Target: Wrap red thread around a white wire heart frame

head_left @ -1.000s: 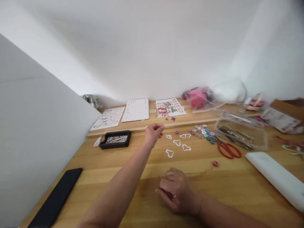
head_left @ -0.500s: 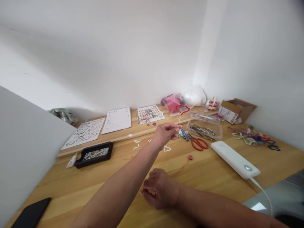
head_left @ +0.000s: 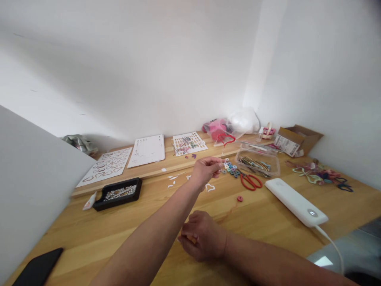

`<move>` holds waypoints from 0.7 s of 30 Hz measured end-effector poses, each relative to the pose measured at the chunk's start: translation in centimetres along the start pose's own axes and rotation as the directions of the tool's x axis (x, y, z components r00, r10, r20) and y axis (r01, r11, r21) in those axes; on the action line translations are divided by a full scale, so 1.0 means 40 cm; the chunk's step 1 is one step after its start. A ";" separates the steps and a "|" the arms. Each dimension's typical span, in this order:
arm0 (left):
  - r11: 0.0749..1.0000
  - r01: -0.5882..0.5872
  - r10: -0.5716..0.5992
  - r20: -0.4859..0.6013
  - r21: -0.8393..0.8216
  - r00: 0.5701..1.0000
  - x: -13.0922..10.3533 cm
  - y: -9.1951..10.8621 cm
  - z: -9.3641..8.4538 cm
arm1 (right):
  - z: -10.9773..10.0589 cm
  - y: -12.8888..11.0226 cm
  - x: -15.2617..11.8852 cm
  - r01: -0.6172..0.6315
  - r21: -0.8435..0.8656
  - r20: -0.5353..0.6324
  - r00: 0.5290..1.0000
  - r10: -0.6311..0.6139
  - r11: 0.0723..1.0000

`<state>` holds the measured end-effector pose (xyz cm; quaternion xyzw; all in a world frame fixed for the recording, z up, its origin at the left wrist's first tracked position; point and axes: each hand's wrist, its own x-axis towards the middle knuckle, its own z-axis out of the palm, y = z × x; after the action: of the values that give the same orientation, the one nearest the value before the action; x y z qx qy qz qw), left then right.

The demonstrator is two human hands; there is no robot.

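Note:
My left hand (head_left: 206, 171) reaches out over the table, its thumb and fingers pinching the thin stem of a red wire petal outline (head_left: 225, 143), which stands upright above the fingertips. Nearer to me, beneath the left forearm, my right hand (head_left: 204, 236) is closed with curled fingers. An orange-red thread (head_left: 229, 211) runs from a small red spool (head_left: 239, 198) towards that hand; its end at the fingers is too fine to see. Just past the left fingertips lie several coloured thread spools (head_left: 231, 168) and red-handled scissors (head_left: 251, 182). White cut-out outlines (head_left: 210, 187) lie below the left hand.
A black tray (head_left: 117, 203) of beads and a glue bottle (head_left: 89, 201) are on the left. Pattern sheets (head_left: 146, 151) lie along the back. To the right are a clear plastic box (head_left: 275, 169), a white power bank (head_left: 296, 201) with a cable, and a cardboard box (head_left: 300, 139).
The red outline has tipped and shifted slightly left and down with my left hand. My right hand stays almost in place. The whole view has shifted a little.

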<state>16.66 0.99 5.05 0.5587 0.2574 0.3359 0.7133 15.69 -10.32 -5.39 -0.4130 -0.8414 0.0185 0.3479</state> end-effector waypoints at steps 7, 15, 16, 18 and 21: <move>0.997 -0.071 0.069 -0.127 -0.009 0.989 0.019 -0.023 -0.027 | -0.004 -0.003 0.002 -0.002 0.050 -0.064 0.998 0.005 0.999; 0.992 -0.124 0.120 -0.214 -0.006 0.969 0.002 -0.043 -0.063 | -0.042 -0.014 0.017 -0.130 0.348 -0.125 0.975 0.183 0.928; 0.991 -0.135 0.131 -0.227 -0.001 0.965 -0.007 -0.045 -0.073 | -0.055 -0.012 0.021 -0.188 0.416 -0.123 0.958 0.261 0.890; 0.988 -0.155 0.154 -0.249 0.014 0.956 -0.027 -0.048 -0.092 | -0.089 0.004 0.033 -0.310 0.549 -0.131 0.886 0.446 0.777; 0.984 -0.174 0.180 -0.261 0.045 0.949 -0.060 -0.051 -0.113 | -0.149 0.058 0.054 -0.347 0.749 -0.252 0.639 0.727 0.565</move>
<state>12.14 1.66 1.95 0.5374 0.3024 0.4670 0.6337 19.97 -8.81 -0.38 -0.5028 -0.4706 0.2972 0.6613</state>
